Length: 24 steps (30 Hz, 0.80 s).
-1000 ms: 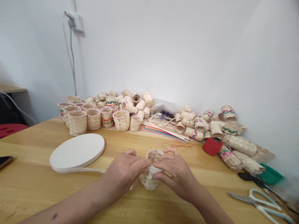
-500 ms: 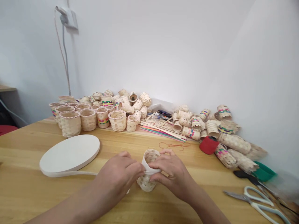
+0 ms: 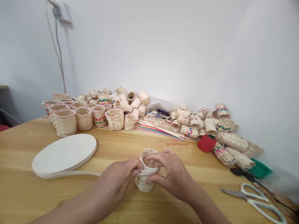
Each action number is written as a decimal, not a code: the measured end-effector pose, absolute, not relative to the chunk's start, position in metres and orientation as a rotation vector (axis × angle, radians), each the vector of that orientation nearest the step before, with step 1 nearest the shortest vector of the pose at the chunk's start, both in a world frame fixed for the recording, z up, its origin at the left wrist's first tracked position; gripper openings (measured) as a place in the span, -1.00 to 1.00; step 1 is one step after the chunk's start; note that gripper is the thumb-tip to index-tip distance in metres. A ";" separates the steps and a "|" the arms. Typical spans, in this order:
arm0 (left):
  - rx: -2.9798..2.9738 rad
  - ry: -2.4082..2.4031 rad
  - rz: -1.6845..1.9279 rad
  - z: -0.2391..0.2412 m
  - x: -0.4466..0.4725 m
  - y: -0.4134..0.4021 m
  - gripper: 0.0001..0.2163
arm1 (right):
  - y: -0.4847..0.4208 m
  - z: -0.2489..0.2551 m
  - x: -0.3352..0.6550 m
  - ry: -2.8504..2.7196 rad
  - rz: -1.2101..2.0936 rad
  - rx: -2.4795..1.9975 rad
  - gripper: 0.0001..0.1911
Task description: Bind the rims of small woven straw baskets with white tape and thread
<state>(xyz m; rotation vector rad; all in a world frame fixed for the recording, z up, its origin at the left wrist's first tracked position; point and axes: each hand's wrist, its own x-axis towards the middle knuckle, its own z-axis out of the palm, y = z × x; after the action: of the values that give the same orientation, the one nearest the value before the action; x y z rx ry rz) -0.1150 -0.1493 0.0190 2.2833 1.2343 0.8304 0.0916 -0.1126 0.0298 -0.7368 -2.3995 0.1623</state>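
Observation:
A small woven basket (image 3: 144,184) stands upright on the table in front of me, its opening tilted slightly toward me. Around its upper edge runs a flat white strip (image 3: 150,171). My left hand (image 3: 118,177) is closed at the basket's left side, pinching the strip against the rim between thumb and fingers. On the other side, my right hand (image 3: 171,172) grips the rim, fingers over the opening and thumb on the outer wall. A large flat white roll of strip (image 3: 65,154) lies at left; its loose end runs behind my left hand.
Finished-looking baskets with bound rims (image 3: 64,123) stand at back left. Unbound woven baskets (image 3: 210,126) are piled at back right. Coloured strips (image 3: 161,132) and an orange thread (image 3: 171,144) lie between. Scissors (image 3: 247,194), a red object (image 3: 206,143) and a green one (image 3: 259,168) are at right.
My left fingers have shifted at the rim, showing more of the white band across the basket's front. The whole scene has slid slightly left as my head turned.

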 end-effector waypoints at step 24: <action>2.685 1.339 0.864 0.011 -0.113 -0.158 -0.70 | -0.118 0.026 0.089 -2.529 0.136 -0.708 -0.20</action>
<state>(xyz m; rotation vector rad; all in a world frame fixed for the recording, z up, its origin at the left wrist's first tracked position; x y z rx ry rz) -0.1128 -0.1580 0.0113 2.6850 1.3388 0.8638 0.0886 -0.1181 0.0256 -0.7085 -2.5287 0.1364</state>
